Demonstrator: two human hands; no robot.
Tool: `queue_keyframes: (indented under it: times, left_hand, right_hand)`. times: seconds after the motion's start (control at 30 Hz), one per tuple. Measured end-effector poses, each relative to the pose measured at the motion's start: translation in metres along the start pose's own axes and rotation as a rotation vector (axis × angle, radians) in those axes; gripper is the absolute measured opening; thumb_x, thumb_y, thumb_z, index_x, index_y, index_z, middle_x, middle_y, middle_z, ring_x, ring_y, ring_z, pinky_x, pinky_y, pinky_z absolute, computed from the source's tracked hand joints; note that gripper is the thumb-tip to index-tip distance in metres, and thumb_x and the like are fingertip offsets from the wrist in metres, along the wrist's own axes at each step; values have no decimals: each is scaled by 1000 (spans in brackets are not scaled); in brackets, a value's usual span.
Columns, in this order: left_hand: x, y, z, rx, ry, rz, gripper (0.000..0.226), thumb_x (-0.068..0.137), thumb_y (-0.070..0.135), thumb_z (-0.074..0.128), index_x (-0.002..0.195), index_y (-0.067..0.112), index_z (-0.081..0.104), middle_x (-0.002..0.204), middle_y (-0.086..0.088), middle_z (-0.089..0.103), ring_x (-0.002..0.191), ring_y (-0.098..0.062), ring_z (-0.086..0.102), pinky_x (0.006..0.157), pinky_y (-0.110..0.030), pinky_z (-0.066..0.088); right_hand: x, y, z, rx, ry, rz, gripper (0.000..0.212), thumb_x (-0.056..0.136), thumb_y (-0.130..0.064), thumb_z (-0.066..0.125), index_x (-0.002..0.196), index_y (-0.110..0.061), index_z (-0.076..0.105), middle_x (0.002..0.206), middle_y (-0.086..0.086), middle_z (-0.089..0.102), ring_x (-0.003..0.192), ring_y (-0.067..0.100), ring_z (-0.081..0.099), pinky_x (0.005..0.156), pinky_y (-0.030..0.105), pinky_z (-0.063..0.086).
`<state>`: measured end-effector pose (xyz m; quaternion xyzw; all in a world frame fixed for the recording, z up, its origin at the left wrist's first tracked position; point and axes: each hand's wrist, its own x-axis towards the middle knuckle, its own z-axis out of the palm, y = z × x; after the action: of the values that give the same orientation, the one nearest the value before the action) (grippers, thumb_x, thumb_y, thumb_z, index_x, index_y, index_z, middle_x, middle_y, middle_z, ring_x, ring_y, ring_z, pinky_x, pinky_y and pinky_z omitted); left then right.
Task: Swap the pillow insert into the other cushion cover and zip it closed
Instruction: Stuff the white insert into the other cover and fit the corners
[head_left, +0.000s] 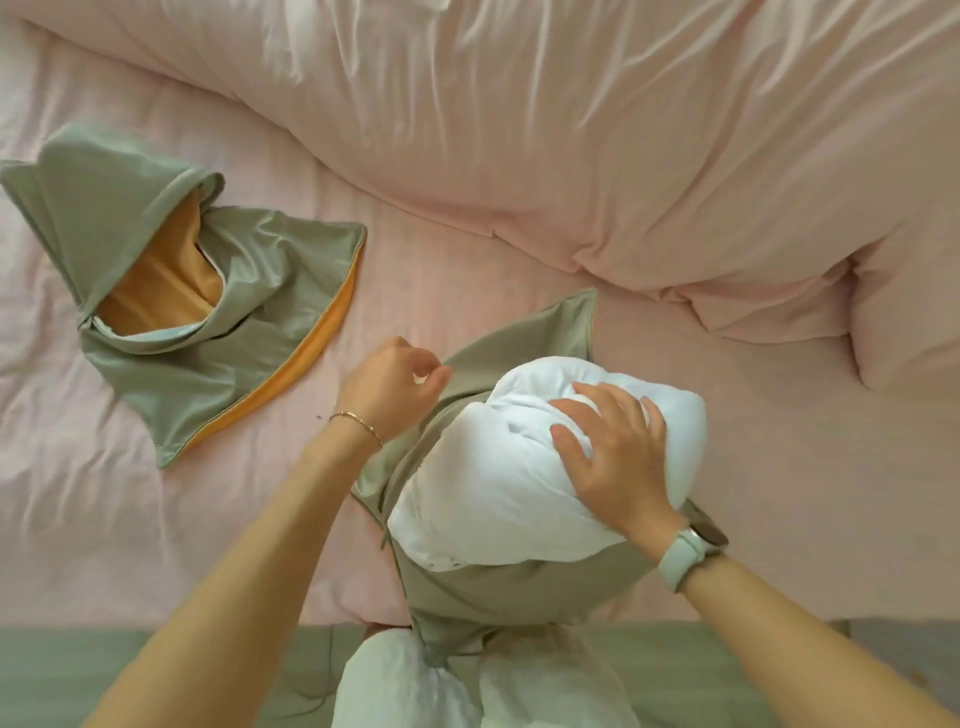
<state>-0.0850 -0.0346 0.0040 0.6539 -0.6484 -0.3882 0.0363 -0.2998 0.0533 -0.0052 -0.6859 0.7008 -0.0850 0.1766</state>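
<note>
Step in hand: stuffing the white pillow insert (524, 467) into the khaki cushion cover (498, 582), about half in.
Right hand (610, 457): fingers spread, pressing flat on the insert's bulge.
Left hand (392, 379): loosely curled just left of the insert, beside the cover's edge; whether it pinches fabric, I cannot tell.
Emptied green-and-orange cover (192, 296): well left of the left hand, on the pink bed (467, 260).
Next move: likely push the bulge down, pull the cover up, then zip.
</note>
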Motion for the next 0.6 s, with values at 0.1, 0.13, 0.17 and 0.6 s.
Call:
queue_keyframes:
  times: [0.1, 0.13, 0.17, 0.6]
  left_hand:
    - [17, 34, 22, -182, -159, 98, 14, 89, 13, 54, 91, 14, 68, 83, 0, 62, 79, -18, 57, 74, -24, 42]
    - [21, 39, 32, -170, -221, 100, 15, 89, 10, 54, 93, 13, 68, 85, -2, 64, 81, -18, 58, 74, -23, 41]
    - [26, 41, 40, -116, -250, 101, 16, 88, 9, 55, 94, 14, 69, 87, -2, 63, 81, -17, 55, 70, -19, 39]
    - [23, 91, 80, -251, -356, 7, 16, 88, 24, 60, 83, 13, 69, 67, -1, 55, 62, -13, 46, 58, -17, 37]
  right_hand:
    - [-32, 17, 4, 85, 160, -19, 28, 85, -36, 41, 102, -25, 61, 108, 0, 64, 107, 22, 52, 95, 44, 29]
    - [-38, 21, 6, 105, 188, -28, 26, 85, -35, 41, 104, -26, 58, 108, 0, 64, 107, 21, 51, 95, 43, 30]
    - [-42, 23, 8, 116, 199, -33, 26, 85, -34, 41, 105, -27, 56, 108, 0, 64, 107, 20, 51, 94, 43, 30]
    - [-70, 41, 14, 171, 261, 0, 42, 82, -36, 44, 122, -25, 51, 108, -3, 63, 111, 20, 50, 101, 46, 29]
